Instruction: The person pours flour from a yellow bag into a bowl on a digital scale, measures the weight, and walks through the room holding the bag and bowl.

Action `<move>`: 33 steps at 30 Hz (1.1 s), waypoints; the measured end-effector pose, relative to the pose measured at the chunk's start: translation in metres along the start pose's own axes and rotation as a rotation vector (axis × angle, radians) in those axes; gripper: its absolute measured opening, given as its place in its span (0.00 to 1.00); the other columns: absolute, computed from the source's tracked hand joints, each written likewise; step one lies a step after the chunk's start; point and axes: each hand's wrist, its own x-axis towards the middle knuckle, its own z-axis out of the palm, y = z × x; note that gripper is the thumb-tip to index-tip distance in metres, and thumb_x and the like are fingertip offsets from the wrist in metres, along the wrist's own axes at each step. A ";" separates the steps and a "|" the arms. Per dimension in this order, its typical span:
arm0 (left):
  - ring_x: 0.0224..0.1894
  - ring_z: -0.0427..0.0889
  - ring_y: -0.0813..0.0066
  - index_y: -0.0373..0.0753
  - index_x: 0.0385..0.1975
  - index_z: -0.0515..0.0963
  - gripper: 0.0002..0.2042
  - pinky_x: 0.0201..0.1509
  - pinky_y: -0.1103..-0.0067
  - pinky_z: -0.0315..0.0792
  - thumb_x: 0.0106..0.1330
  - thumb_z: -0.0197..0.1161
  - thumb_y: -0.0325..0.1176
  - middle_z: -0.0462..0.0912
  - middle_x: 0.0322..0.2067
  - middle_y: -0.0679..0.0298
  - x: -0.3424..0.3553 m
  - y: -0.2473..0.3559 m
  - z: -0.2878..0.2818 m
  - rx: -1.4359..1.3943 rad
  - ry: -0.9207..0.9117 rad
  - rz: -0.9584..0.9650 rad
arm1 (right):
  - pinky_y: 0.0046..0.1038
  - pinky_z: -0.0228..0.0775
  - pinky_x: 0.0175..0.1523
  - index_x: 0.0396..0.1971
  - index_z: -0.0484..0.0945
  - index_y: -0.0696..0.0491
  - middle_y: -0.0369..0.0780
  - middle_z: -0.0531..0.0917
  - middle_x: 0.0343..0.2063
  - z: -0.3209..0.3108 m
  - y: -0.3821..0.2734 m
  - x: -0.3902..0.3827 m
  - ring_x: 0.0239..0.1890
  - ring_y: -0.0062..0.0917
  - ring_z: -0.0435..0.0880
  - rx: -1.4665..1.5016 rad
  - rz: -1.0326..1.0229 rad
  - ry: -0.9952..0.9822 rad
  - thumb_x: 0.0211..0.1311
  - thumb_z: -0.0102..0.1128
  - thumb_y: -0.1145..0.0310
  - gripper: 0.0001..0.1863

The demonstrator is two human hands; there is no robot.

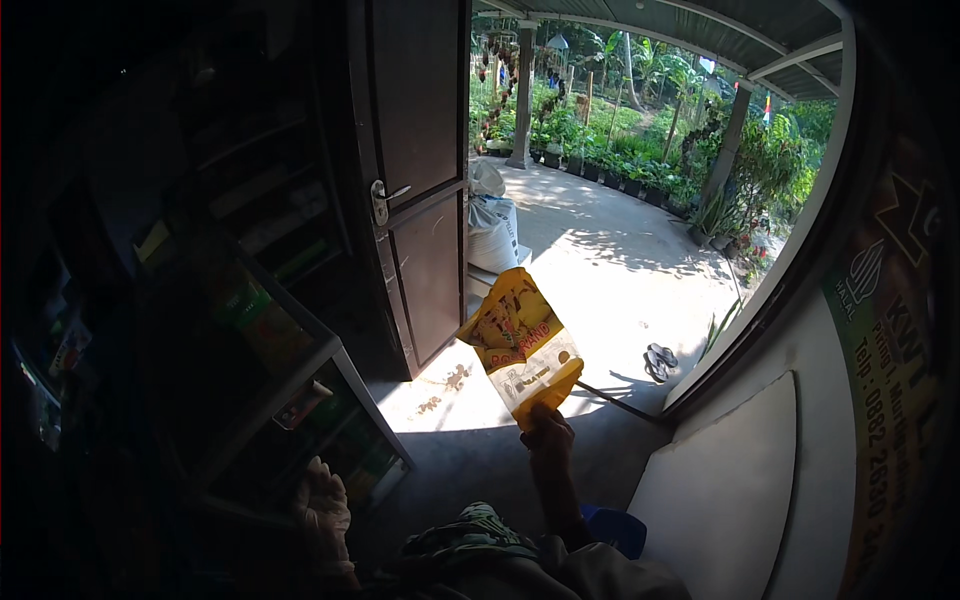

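My right hand [547,432] is closed on the lower end of a yellow printed packet [525,345], raised in front of the bright doorway. The packet looks flat and creased, with pictures, red lettering and a pale panel on its face. In the shade at lower left, my left hand [324,502] is up beside the shelved cabinet [345,375]. It looks pale, perhaps gloved, with loosely bent fingers and nothing visible in it. Dim packages [303,405] sit inside the cabinet near that hand.
A dark door [420,220] with a metal handle stands ajar at the left. White sacks [492,232] are just outside it. Dark sandals [659,362] lie on the sunlit floor. At the right are a white board [715,490] and a printed banner [880,330]; a blue object [615,530] is low down.
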 end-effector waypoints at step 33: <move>0.45 0.83 0.66 0.31 0.50 0.75 0.14 0.48 0.67 0.80 0.67 0.56 0.31 0.83 0.45 0.56 0.007 -0.004 -0.003 0.052 0.049 0.023 | 0.18 0.58 0.20 0.33 0.78 0.59 0.32 0.72 0.18 -0.006 0.007 0.005 0.14 0.13 0.65 -0.049 0.028 0.017 0.58 0.61 0.66 0.11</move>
